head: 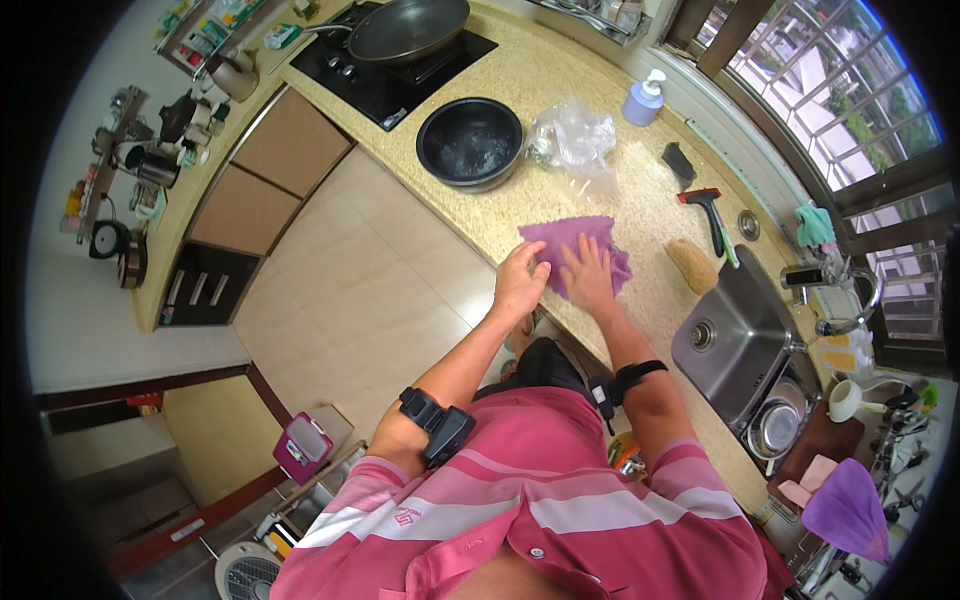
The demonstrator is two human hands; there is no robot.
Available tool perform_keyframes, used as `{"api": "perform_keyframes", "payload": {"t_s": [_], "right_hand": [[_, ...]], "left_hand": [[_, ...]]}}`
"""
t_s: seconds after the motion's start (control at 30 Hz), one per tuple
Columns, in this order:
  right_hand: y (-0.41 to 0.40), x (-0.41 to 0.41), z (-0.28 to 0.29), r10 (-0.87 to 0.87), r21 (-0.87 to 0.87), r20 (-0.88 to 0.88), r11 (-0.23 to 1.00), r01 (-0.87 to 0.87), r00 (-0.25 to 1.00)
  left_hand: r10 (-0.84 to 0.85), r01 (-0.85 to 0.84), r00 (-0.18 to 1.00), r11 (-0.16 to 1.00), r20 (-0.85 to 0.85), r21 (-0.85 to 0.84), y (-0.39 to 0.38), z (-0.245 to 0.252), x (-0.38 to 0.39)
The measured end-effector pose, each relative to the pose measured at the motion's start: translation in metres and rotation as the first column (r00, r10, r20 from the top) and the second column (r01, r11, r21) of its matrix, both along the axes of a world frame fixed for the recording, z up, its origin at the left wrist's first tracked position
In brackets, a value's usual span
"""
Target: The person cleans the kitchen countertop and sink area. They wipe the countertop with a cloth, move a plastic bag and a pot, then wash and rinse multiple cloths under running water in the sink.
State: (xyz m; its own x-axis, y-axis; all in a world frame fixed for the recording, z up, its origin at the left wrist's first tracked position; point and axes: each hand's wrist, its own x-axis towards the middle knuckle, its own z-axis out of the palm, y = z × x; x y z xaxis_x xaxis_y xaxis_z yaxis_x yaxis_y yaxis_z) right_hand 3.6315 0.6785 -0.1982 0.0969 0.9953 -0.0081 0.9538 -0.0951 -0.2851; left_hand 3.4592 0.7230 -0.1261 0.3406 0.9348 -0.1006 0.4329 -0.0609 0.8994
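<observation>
A purple cleaning cloth [559, 234] lies on the speckled yellow countertop [480, 217] near its front edge, its right side bunched into folds. My right hand [589, 276] rests palm down on the cloth with fingers spread. At the cloth's left edge is my left hand [519, 281], thumb and fingers apart and slightly bent; whether its fingertips press the fabric is hard to see. Beyond the cloth lie a crumpled clear plastic bag [577, 142] and a black bowl [469, 142] with whitish residue inside.
Right of the cloth are a tan sponge [691, 266], a squeegee [709, 206], a dark pad [679, 165] and the steel sink [731, 337] with its faucet [862, 300]. A lavender pump bottle [643, 101] stands by the window. A wok [409, 30] sits on the black cooktop [375, 82].
</observation>
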Motion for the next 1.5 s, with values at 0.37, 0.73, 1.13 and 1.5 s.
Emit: {"api": "perform_keyframes", "payload": {"t_s": [0.37, 0.73, 1.13, 1.5], "right_hand": [[0.089, 0.057, -0.015, -0.315, 0.075, 0.083, 0.948, 0.31, 0.945], [0.129, 0.075, -0.012, -0.432, 0.145, 0.04, 0.894, 0.423, 0.901], [0.217, 0.107, -0.031, -0.546, 0.185, 0.117, 0.832, 0.522, 0.829], [0.367, 0.075, -0.034, -0.268, 0.135, 0.132, 0.959, 0.251, 0.954]], "left_hand": [[0.026, 0.047, 0.952, 0.972, 0.304, -0.23, 0.163, -0.067, 0.112], [-0.041, 0.031, 0.998, 0.975, 0.038, 0.22, 0.287, -0.055, 0.197], [0.024, 0.051, 0.882, 0.988, 0.471, -0.148, 0.369, 0.076, 0.162], [-0.026, 0.073, 0.831, 0.995, 0.556, -0.062, 0.459, 0.117, 0.108]]}}
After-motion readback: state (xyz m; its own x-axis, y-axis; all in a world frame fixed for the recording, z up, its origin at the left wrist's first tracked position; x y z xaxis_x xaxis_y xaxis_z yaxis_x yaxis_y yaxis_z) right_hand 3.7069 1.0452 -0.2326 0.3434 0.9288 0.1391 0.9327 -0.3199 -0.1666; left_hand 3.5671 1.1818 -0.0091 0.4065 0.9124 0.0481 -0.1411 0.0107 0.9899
